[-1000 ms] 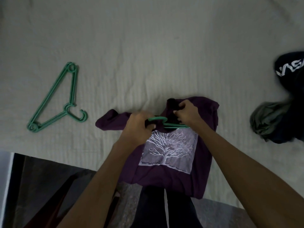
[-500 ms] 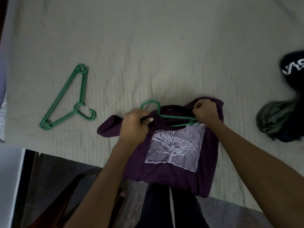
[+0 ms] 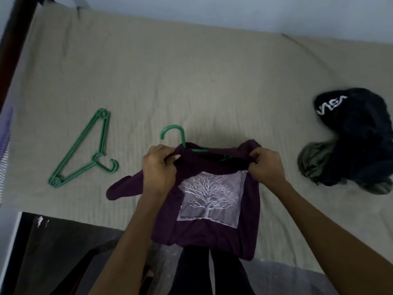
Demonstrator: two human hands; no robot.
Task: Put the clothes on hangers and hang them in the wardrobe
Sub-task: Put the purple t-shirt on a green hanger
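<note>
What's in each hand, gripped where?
Both hold the purple T-shirt at its neckline: left hand at one end, right hand at the other.

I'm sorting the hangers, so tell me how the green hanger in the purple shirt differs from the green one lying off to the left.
The hanger in the purple shirt is mostly hidden inside the collar, only its hook and a bit of bar showing; the spare hanger lies fully exposed on the bed sheet. The first's shirt is gripped by the left hand and right hand; the spare is untouched. Its hook points away from the person; the spare's points right. Both are green.
</note>
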